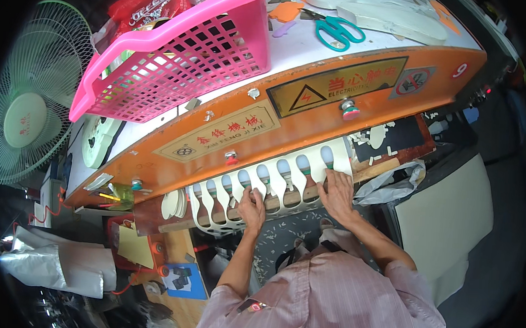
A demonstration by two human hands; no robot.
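Note:
A long white sheet (277, 183) with a row of insole-shaped cut-outs lies along the front of the orange machine, its lower edge hanging in loops. My left hand (251, 209) is closed on a narrow strip between two cut-outs near the middle. At the right end, my right hand (337, 196) grips the sheet, its fingers over the top and thumb to the left. The undersides of both hands are hidden. Left of the sheet stands a small stack of white insole-shaped pieces (174, 205).
A pink plastic basket (178, 66) and teal-handled scissors (339, 34) rest on the machine top. Red push-buttons (231, 158) project from the orange front panel (216, 137). A green fan (32, 99) stands left. Pale sheets (445, 219) lie at right.

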